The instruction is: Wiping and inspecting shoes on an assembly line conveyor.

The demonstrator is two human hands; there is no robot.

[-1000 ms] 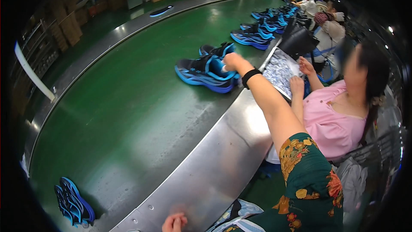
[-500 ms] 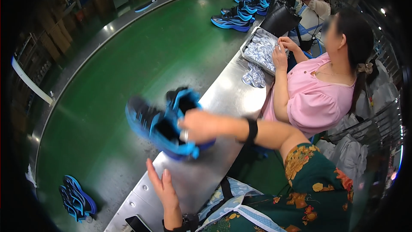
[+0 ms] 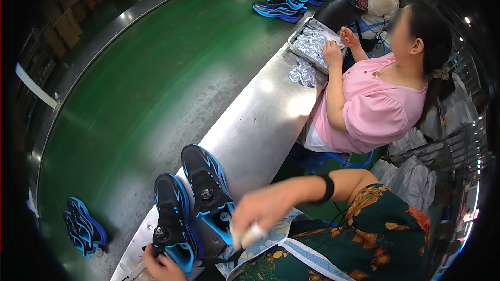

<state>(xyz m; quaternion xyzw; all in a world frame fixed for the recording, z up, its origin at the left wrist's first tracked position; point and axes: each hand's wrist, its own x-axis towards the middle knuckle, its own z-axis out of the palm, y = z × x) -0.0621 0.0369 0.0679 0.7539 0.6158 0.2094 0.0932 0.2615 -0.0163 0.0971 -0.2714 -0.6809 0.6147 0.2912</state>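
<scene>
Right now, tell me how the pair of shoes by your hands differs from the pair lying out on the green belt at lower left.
The near pair of shoes rests on the steel ledge, tops up, side by side; the far pair lies tipped on the green belt. The left hand touches the near pair; nothing touches the far pair. Both are black with blue trim.

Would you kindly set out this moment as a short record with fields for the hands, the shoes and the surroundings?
Left hand: at the heel of the nearer black-and-blue sports shoe, touching it.
Right hand: blurred, grips a small white object.
Second shoe: beside the first, on the steel ledge.
Green conveyor belt: carries further pairs of blue shoes.
Co-worker in pink top: hands at a metal tray.
</scene>
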